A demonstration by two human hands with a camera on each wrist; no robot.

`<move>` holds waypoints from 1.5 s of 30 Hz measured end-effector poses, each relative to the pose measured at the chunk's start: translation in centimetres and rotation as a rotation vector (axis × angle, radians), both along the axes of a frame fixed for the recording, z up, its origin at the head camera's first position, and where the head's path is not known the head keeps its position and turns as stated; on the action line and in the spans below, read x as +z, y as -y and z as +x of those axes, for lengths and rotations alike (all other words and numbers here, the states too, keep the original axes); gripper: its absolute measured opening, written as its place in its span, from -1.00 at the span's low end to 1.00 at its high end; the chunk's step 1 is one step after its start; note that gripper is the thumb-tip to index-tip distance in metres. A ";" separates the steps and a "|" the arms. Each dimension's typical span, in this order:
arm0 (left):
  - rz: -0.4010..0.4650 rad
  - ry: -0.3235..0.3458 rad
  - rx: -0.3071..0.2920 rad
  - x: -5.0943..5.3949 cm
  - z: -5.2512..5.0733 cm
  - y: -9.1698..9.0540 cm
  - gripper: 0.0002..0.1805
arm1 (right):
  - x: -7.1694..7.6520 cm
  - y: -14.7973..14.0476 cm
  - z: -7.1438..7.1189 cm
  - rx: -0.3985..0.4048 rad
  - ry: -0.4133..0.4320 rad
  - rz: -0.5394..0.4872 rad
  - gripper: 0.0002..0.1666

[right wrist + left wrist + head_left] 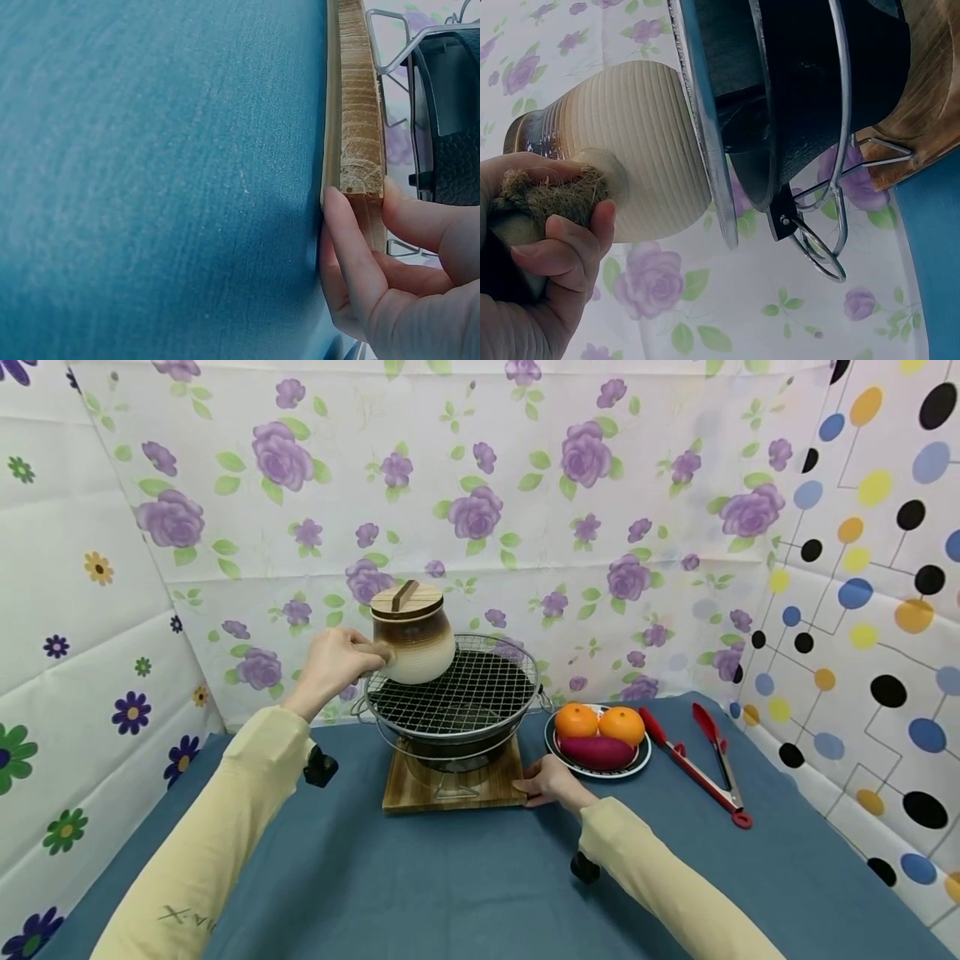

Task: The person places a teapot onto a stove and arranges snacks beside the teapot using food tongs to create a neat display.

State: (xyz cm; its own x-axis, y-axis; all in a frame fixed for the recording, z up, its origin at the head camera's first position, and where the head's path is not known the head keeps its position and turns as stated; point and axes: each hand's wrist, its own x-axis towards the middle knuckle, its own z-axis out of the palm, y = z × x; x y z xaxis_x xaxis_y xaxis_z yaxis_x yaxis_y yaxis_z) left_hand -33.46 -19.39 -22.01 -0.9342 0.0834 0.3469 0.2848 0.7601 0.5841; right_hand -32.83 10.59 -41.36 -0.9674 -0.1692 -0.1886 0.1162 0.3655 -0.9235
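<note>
A ceramic pot (415, 647), brown above and cream below, has a wooden lid (407, 599). My left hand (341, 664) grips its side handle, wrapped in rough twine (551, 196). The pot leans a little at the left side of the round wire grill rack (480, 689); whether its base touches the mesh I cannot tell. Under the rack is a black grill bowl (457, 752) in a wire stand, on a square wooden board (491, 787). At the board's front right corner my right hand (553, 783) pinches the edge, thumb on top and fingers beneath.
Right of the grill, a plate (641, 760) holds two oranges (576, 722) and a purple sweet potato (597, 752). Red-tipped tongs (701, 777) lie farther right. Blue cloth (450, 877) covers the table, and a floral curtain (420, 485) hangs close behind the grill.
</note>
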 end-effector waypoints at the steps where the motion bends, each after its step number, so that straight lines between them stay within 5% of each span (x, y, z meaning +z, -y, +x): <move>1: -0.003 0.002 0.001 0.0 0.0 0.0 -0.73 | -0.1 0.0 0.0 0.000 0.002 -0.002 -0.74; 45: -0.008 0.019 -0.028 -0.4 -0.6 -0.8 -0.73 | 0.1 0.1 -0.1 -0.020 -0.019 0.010 -0.64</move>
State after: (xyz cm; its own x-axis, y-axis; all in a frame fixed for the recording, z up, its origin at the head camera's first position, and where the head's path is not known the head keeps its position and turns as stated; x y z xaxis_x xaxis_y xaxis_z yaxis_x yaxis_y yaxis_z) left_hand -34.06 -18.56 -22.45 -0.9379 0.1128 0.3279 0.2950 0.7567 0.5834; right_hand -32.93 10.54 -41.27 -0.9740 -0.1475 -0.1722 0.1066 0.3723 -0.9220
